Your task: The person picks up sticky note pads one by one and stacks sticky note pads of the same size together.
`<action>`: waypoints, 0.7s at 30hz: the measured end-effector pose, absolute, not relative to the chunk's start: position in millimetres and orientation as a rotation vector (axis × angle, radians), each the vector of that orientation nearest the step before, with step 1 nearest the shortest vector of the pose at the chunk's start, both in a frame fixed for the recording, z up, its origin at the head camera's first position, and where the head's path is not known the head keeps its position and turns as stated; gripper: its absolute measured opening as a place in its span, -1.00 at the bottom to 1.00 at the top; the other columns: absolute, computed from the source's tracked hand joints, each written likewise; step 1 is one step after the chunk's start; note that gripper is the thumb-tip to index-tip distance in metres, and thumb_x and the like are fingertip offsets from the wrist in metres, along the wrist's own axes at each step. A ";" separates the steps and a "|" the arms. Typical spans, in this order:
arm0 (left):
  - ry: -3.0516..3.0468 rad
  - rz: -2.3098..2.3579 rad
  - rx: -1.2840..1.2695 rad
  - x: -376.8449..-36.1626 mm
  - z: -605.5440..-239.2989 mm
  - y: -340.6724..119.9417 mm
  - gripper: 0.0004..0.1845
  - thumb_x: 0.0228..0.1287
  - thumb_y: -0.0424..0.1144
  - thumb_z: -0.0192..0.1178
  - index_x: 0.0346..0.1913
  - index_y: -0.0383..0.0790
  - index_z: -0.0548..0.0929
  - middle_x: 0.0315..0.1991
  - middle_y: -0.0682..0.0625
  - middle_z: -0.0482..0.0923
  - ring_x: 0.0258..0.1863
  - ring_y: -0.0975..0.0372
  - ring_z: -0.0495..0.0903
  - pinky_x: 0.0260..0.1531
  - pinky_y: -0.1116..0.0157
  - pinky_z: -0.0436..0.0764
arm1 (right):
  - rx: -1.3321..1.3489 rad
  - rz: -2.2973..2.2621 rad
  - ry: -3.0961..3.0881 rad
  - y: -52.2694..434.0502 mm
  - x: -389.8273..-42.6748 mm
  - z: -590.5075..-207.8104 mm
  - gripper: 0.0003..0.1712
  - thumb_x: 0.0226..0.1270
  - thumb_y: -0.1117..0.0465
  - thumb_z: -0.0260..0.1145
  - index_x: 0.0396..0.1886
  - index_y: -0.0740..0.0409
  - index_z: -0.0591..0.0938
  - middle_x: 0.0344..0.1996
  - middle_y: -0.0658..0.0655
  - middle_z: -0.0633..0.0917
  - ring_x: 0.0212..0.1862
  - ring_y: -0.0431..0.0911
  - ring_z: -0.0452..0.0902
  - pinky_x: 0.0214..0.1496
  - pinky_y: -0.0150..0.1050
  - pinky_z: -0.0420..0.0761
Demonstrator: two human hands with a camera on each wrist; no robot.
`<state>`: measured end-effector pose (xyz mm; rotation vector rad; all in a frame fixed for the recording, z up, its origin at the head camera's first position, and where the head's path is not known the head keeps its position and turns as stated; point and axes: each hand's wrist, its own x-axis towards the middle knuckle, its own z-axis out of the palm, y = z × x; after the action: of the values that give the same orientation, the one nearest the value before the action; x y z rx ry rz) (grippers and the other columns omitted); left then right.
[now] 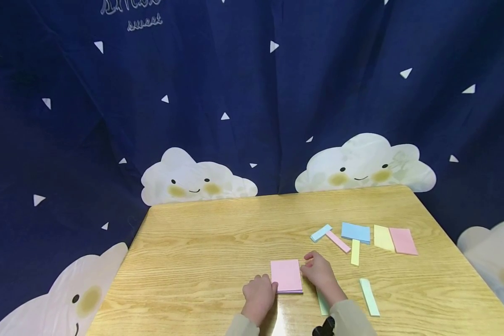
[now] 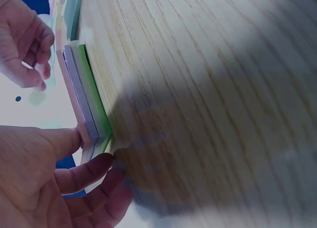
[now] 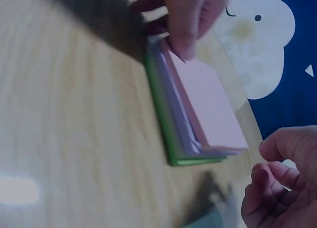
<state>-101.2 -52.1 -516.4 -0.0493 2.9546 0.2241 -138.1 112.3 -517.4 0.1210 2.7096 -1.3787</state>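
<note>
A stack of sticky notes (image 1: 285,275) lies on the wooden table (image 1: 201,252) near its front edge, pink on top with purple and green layers below (image 3: 198,109). My left hand (image 1: 265,283) pinches the stack's near left corner: the thumb (image 2: 59,141) sits on the pink top and the fingers (image 2: 94,171) curl against the green bottom edge. My right hand (image 1: 308,266) hovers by the stack's right side. In the right wrist view its fingers (image 3: 277,178) are loosely curled, hold nothing and stay apart from the stack.
To the right lie a blue strip (image 1: 321,233), a pink strip (image 1: 338,241), a yellow strip (image 1: 355,252), a green strip (image 1: 369,297), and blue (image 1: 355,232), yellow (image 1: 383,237) and pink (image 1: 403,241) pads. A dark blue cloud-print curtain (image 1: 235,93) hangs behind.
</note>
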 end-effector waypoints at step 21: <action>3.004 0.232 -0.012 -97.6 -513.3 -51.9 -0.64 0.21 0.01 0.06 -0.37 -0.29 0.53 -0.57 -0.08 0.40 -0.54 0.07 0.50 -0.56 0.16 0.43 | 0.321 -1.323 2.745 177.3 -164.0 -504.2 -0.65 0.07 0.35 0.04 -0.14 0.49 0.41 -0.32 0.38 0.56 -0.32 0.09 0.50 -0.37 -0.13 0.43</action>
<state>-97.6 -51.9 -513.3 -0.0120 3.0043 0.2319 -164.0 177.3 -504.2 0.3206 2.7453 -1.3230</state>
